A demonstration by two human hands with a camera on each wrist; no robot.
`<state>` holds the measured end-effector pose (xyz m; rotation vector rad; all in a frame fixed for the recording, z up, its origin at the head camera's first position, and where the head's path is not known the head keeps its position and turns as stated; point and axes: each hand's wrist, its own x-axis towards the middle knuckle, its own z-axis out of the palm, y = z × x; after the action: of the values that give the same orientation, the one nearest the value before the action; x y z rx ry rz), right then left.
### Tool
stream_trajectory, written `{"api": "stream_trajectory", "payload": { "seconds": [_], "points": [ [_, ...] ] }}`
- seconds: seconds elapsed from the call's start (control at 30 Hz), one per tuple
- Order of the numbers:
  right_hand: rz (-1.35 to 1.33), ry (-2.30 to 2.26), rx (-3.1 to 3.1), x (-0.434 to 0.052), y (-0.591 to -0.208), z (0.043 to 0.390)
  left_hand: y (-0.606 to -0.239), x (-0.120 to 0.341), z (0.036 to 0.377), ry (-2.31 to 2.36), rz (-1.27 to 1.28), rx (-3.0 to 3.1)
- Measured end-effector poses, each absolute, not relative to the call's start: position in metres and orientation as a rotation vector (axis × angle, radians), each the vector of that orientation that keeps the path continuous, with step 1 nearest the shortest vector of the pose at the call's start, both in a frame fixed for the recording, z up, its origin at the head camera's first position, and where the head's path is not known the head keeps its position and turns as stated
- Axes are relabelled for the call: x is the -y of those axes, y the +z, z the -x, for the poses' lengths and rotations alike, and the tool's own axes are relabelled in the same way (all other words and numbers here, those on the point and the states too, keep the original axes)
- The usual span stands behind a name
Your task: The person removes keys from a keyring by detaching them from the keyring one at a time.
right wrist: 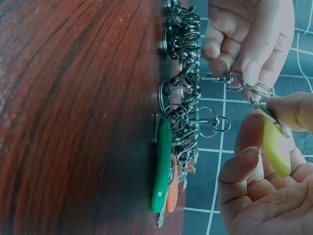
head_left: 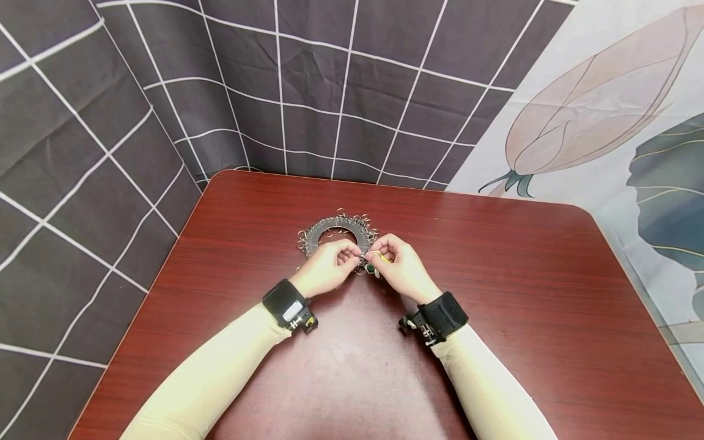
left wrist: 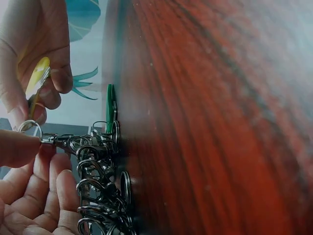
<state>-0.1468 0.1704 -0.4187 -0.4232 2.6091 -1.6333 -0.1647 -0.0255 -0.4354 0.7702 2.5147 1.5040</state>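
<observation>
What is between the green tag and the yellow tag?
In the right wrist view, a tangle of metal key rings and clasps lies between the green tag and the yellow tag in the right hand.

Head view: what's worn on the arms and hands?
Both arms wear long, close-fitting cream sleeves down to the wrists. Each wrist carries a black strap: the left strap has a small pale label and a camera unit, the right strap a dark bracketed unit. The hands are bare, with no gloves.

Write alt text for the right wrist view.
The left hand pinches a small split ring on a clasp from a dense cluster of metal key rings, while the right hand holds a yellow tag beside it. Green and orange tags lie against the red-brown table.
</observation>
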Motion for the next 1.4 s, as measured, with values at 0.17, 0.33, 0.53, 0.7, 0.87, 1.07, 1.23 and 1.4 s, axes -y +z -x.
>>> {"api": "stream_trajectory", "payload": {
  "seconds": [0.17,0.33,0.53,0.7,0.87,1.07,1.23,1.4],
  "points": [
    [0.417,-1.657,-2.608,-0.1707,-0.4195,0.1471,-0.435,0.0265,0.1645,1.425,-0.784,-2.536],
    [0.426,-1.661,-2.619,-0.1721,-0.4207,0.1478,-0.435,0.0273,0.1654,1.427,-0.771,-2.505],
    [0.42,-1.638,-2.615,-0.1724,-0.4215,0.1478,-0.4352,0.0274,0.1658,1.44,-0.769,-2.523],
    [0.435,-1.564,-2.552,-0.1728,-0.4237,0.1449,-0.4359,0.0279,0.1657,1.47,-0.75,-2.593],
    [0.437,-1.504,-2.532,-0.1723,-0.426,0.1433,-0.4355,0.0268,0.1652,1.54,-0.768,-2.611],
    [0.473,-1.485,-2.565,-0.1727,-0.4259,0.1439,-0.4343,0.0265,0.1645,1.559,-0.769,-2.6],
    [0.493,-1.545,-2.547,-0.1732,-0.4271,0.1463,-0.4344,0.0268,0.165,1.539,-0.759,-2.595],
    [0.495,-1.568,-2.556,-0.1714,-0.4216,0.1464,-0.434,0.027,0.1643,1.509,-0.768,-2.614]
  ]
}}
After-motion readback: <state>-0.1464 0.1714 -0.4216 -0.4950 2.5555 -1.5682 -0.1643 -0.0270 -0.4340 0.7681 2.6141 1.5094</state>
